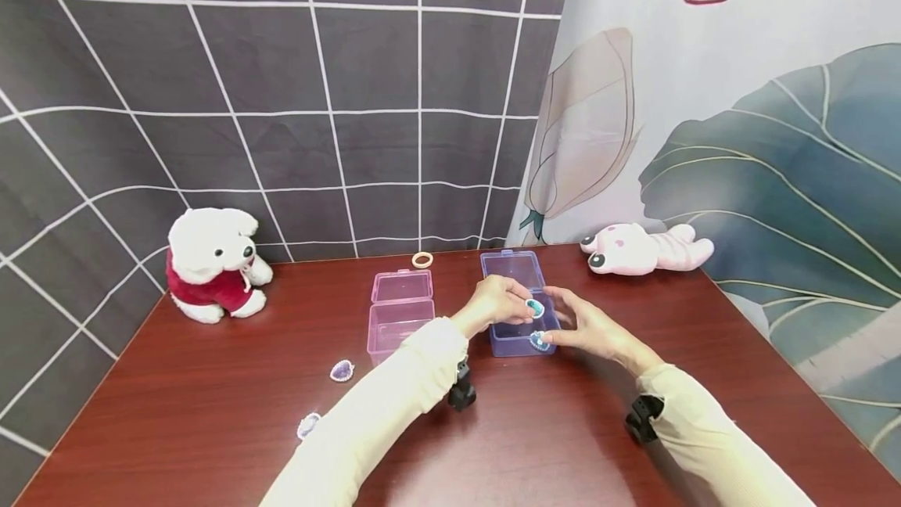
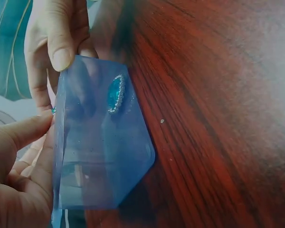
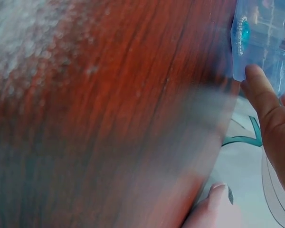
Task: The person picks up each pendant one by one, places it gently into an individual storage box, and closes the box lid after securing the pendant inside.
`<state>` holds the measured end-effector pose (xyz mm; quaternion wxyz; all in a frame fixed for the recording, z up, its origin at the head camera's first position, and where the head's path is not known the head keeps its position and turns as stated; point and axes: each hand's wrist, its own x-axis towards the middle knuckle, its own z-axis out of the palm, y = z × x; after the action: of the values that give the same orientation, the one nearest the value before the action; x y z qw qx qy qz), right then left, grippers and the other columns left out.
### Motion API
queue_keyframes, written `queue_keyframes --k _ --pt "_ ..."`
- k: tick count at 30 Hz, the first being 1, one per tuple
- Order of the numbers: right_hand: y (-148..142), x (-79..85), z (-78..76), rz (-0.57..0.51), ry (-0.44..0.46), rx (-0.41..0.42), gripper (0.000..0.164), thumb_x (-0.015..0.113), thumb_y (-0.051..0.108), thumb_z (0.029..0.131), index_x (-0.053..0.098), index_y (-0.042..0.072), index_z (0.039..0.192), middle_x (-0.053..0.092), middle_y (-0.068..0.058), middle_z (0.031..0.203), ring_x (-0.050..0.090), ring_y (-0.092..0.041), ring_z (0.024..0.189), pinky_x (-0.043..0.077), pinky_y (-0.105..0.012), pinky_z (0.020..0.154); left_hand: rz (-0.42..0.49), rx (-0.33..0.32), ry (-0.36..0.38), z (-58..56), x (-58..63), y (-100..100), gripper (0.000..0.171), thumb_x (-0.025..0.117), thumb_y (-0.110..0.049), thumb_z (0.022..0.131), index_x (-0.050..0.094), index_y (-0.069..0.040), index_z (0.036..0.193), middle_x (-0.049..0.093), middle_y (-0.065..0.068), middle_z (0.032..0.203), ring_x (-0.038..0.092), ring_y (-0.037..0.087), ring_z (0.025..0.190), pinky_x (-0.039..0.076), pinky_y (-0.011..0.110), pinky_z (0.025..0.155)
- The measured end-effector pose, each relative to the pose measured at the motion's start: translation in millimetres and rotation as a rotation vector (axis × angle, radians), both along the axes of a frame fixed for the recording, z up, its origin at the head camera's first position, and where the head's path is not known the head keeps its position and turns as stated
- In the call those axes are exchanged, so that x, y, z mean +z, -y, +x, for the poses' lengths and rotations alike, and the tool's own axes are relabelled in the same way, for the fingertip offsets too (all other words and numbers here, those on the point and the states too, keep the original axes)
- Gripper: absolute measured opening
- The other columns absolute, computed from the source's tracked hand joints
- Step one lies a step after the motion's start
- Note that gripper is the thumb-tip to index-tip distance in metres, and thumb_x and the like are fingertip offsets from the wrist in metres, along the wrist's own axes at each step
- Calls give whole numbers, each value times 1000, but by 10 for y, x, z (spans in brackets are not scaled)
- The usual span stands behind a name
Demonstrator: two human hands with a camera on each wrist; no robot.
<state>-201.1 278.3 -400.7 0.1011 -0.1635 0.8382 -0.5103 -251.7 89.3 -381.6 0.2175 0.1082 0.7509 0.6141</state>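
Currently, the left hand [image 1: 498, 302] is drawn narrow, pinching a teal gem [image 1: 535, 308] with a white beaded edge between thumb and fingers. That gem is held over the opening of the blue box [image 1: 510, 346], whose lid stands open at the back. The right hand [image 1: 591, 329] is spread around the right end of the same box, thumb toward the front and fingers toward the rear, gripping it. A second blue gem [image 1: 539, 343] shows at the box's front wall near the right thumb; the left wrist view shows it through the clear plastic.

Left of the blue box stands a pink box [image 1: 378, 339], lid likewise open, partly covered by the left sleeve. Nearer the person, a purple gem [image 1: 342, 371] and a paler lilac gem [image 1: 307, 426] lie apart on the brown table [image 1: 176, 413]. At the rear edge are a beige ring [image 1: 422, 260], a white plush dog [image 1: 211, 257] and a pink plush toy [image 1: 644, 249].
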Motion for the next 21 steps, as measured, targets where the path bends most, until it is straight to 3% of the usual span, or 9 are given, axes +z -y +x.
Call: queue_keyframes --k 12,17,19,21 --pt "27 -5 3 -9 -20 9 78 72 10 82 24 -11 139 32 -34 142 37 -50 128 46 -42 97 -257 -22 -144 -3 18 -138 20 72 12 70 70 6 89 71 13 75 69 17 61 56 21 53" --pt "23 -4 11 -10 -25 16 77 72 9 82 24 -11 139 31 -35 142 36 -51 127 44 -45 97 -505 -74 -349 6 39 -170 16 77 1 68 75 -6 82 70 1 65 59 6 62 47 12 57" --pt "15 -7 7 -9 -22 12 77 72 9 82 24 -10 139 31 -34 142 36 -50 128 43 -47 98 -576 -88 -429 18 48 -181 16 78 -2 67 76 -10 81 71 -2 68 56 7 67 44 12 60" --pt "12 -10 2 -4 -22 12 77 72 9 82 24 -10 139 31 -34 142 35 -51 128 41 -48 99 -598 -91 -465 30 47 -187 18 78 -3 66 77 -10 82 73 -2 74 60 10 74 47 14 65"
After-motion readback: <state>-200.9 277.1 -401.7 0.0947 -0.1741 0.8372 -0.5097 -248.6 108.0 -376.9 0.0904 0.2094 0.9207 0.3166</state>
